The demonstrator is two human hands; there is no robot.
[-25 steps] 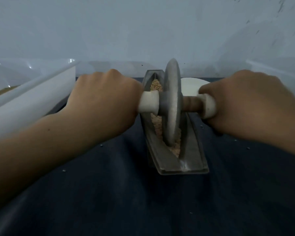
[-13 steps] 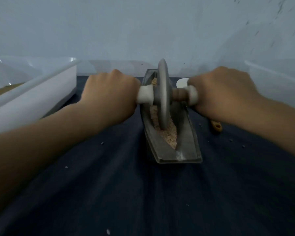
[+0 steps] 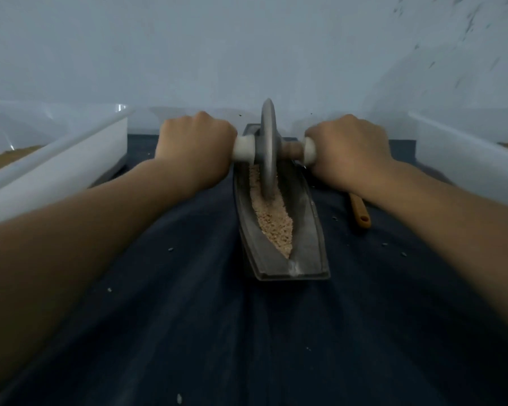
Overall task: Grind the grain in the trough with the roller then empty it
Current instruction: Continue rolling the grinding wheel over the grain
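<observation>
Left hand (image 3: 195,148) and right hand (image 3: 348,150) each clench a handle of the roller (image 3: 269,148), its disc standing in the trough (image 3: 308,230) of grain (image 3: 273,221), seemingly toward the bench's (image 3: 188,317) far edge.

Only one view is given, taken from a camera worn on the head and aimed forward and downward along both forearms. The metal trough (image 3: 279,227) is taken as landmark: it is seen from above and behind its near end, close in, running straight away from the lens at mid-frame. A wall is faced beyond its far end. White bins (image 3: 56,168) are caught at the frame edges on either side of the trough, bent by the wide lens.
</observation>
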